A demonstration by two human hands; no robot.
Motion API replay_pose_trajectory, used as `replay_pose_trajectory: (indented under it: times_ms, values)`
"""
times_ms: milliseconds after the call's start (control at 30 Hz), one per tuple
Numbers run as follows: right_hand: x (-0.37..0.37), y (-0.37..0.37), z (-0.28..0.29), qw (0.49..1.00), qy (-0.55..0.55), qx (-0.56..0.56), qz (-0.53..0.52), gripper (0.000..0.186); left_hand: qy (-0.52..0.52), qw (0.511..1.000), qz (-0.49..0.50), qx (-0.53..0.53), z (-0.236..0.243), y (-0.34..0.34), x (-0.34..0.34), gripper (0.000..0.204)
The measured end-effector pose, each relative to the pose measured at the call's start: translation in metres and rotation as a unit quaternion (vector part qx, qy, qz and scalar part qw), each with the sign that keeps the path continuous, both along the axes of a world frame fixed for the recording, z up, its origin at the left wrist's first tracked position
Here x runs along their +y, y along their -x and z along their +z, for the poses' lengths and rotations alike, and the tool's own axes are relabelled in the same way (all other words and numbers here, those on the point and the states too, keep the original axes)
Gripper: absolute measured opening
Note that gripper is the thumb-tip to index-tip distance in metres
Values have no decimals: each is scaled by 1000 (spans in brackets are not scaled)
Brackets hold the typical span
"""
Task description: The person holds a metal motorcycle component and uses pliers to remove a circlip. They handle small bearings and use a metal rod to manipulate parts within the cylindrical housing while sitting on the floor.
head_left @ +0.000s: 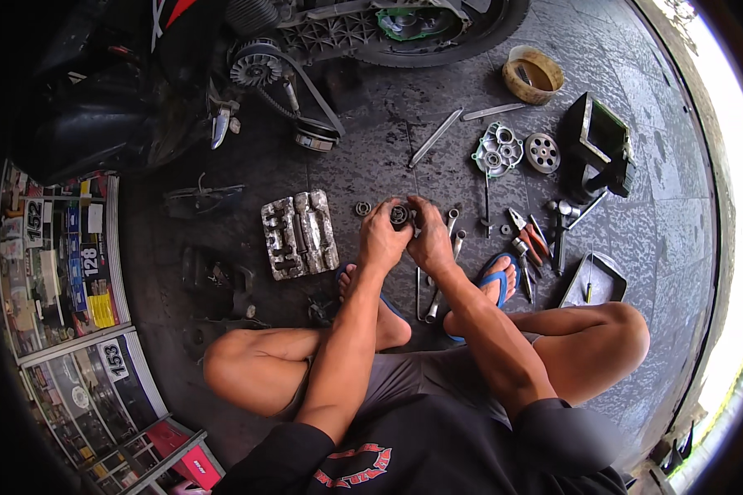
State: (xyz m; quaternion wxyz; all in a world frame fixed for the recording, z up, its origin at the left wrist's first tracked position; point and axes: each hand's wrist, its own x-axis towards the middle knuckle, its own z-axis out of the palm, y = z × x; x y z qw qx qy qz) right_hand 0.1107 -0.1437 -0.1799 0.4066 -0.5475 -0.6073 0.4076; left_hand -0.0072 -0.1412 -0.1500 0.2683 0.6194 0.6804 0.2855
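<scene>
My left hand [385, 238] and my right hand [429, 235] are closed around a small dark round metal part [400, 214] at the centre of the head view, fingers on either side of it. A small metal ring [362, 209] lies just left of my hands. A stained silver casting [299, 233] with channels is farther left. Two wrenches [458, 245] lie right of my hands, near pliers [528, 233], a hammer-like tool [563, 223] and sockets. Beyond them are a silver cover with a green gasket [497, 144] and a perforated metal disc [542, 153].
A scooter [322, 29] with exposed belt and fan occupies the top left. A display case [124, 247] stands at the left. A round tub [512, 78], a black box [594, 107], a metal tray [615, 285] and bars [435, 136] lie on the dark tiled floor [660, 231].
</scene>
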Motion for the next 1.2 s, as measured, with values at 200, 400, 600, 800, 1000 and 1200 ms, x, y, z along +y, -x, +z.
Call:
replay_pose_trajectory:
  times_ms: [200,400,600,800,1000,1200]
  values:
    - [2,6,-56,992,87,94,-17,60,-36,997,51,52,-60,13,11,45]
    - [-15,-11,-104,985,169,-29,-33,52,-19,995,66,72,-91,26,18,46]
    - [-13,-12,-95,981,194,-7,-22,50,-32,997,19,73,-100,19,19,48]
    - [-15,-12,-100,979,203,-9,-11,49,-4,999,28,46,-96,23,13,50]
    - [-18,-9,-102,980,197,-35,16,49,12,998,42,35,-93,19,11,61]
    - [-15,-8,-100,987,142,-65,23,51,10,998,40,45,-95,18,13,58]
